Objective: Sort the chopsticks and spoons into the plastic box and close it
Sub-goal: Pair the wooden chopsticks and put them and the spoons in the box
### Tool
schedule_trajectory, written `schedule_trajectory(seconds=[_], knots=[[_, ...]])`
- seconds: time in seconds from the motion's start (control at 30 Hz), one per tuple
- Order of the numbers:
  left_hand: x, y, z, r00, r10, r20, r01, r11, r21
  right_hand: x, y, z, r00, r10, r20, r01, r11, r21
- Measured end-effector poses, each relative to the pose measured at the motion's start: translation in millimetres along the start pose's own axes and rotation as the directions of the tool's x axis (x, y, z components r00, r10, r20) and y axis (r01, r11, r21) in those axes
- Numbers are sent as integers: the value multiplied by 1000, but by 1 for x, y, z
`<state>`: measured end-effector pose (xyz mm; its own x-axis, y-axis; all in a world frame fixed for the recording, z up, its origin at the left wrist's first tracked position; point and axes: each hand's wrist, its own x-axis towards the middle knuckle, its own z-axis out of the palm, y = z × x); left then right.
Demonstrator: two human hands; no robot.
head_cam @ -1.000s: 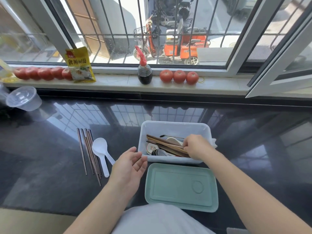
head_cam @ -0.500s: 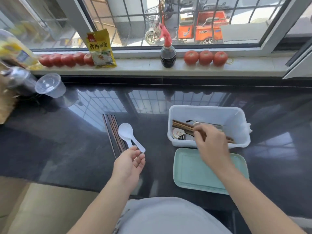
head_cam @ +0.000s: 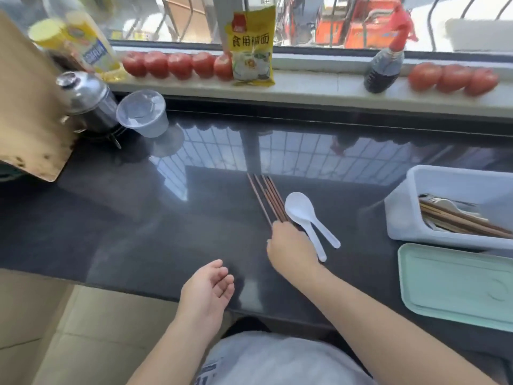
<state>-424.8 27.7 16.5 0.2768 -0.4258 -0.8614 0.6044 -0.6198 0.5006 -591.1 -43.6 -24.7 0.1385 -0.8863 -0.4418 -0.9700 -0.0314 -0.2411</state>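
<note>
Right hand (head_cam: 291, 247) has left the box (head_cam: 402, 215), fingers now on chopsticks (head_cam: 268, 197); left hand (head_cam: 208, 290) relaxed; packet (head_cam: 251, 45) reads 食用碱面.

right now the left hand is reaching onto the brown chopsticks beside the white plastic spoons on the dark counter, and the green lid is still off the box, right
Not quite: the head view shows the right hand on the brown chopsticks, beside the white plastic spoons. The left hand hangs open and empty. The green lid does lie off the white plastic box.

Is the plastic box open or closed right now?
Open. The green lid lies flat on the counter beside the plastic box.
</note>
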Motion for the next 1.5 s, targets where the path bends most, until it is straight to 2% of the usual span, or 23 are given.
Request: schedule_trajectory(seconds=[0.1,0.2,0.3,0.33,0.4,0.43,0.47,0.5,0.57,0.63,0.67,0.7,0.77,0.83,0.93,1.0,1.13,1.23,1.27,1.33,1.43,1.47,1.5], knots=[[18,45,-44,999,15,44,-18,998,63,35,-33,9,980,196,-25,-198,965,-173],[30,82,-68,993,56,104,-69,990,124,34,-43,24,971,237,-22,-236,947,-218],[38,97,-70,914,210,347,-329,883,334,20,-55,18,978,203,52,-196,973,-119],[43,95,-70,807,305,506,-550,699,456,10,-60,12,974,204,99,-205,979,1],[58,93,-70,413,322,852,-893,-39,448,-17,-73,-7,965,171,197,-224,932,287],[69,94,-72,233,201,951,-876,-381,295,-35,-81,-19,961,107,255,-206,892,402],[75,96,-71,137,38,990,-808,-574,134,-51,-88,-30,957,14,290,-157,865,476],[76,99,-69,124,-98,987,-750,-661,29,-63,-89,-37,950,-66,305,-110,844,525],[69,107,-63,265,-211,941,-686,-727,30,-74,-84,-48,943,-126,308,-103,769,631],[72,115,-64,436,-105,894,-702,-661,265,-69,-66,-49,961,-38,275,-203,580,789],[76,120,-68,564,22,825,-704,-510,495,-61,-55,-42,966,61,250,-247,489,836],[80,122,-72,686,147,713,-671,-255,697,-49,-44,-30,960,188,206,-273,486,830],[86,126,-77,856,234,462,-511,238,826,-23,-31,-1,931,355,86,-343,768,541],[89,125,-81,917,181,356,-399,434,808,-6,-35,38,935,355,-12,-349,923,163],[82,118,-83,922,60,382,-327,646,690,3,-51,65,959,266,-100,-268,963,-12],[76,118,-81,890,96,446,-397,645,653,0,-54,56,971,228,-72,-231,973,-29],[66,124,-72,641,386,663,-763,230,604,-26,-60,2,979,199,41,-201,912,359],[61,126,-62,459,209,864,-873,-76,482,-55,-76,-48,993,89,76,-116,789,603],[59,126,-60,475,87,876,-864,-144,483,-59,-79,-59,994,84,73,-111,726,679],[55,121,-58,553,-95,828,-833,-103,544,-56,-77,-74,993,116,38,-102,623,776],[61,114,-60,610,5,792,-792,-38,610,-34,-63,-67,965,259,32,-117,321,940],[63,113,-60,666,70,742,-746,53,664,-24,-54,-52,934,357,23,-147,326,934],[66,113,-59,755,115,646,-652,245,718,-15,-42,-35,900,435,-18,-217,486,846]])
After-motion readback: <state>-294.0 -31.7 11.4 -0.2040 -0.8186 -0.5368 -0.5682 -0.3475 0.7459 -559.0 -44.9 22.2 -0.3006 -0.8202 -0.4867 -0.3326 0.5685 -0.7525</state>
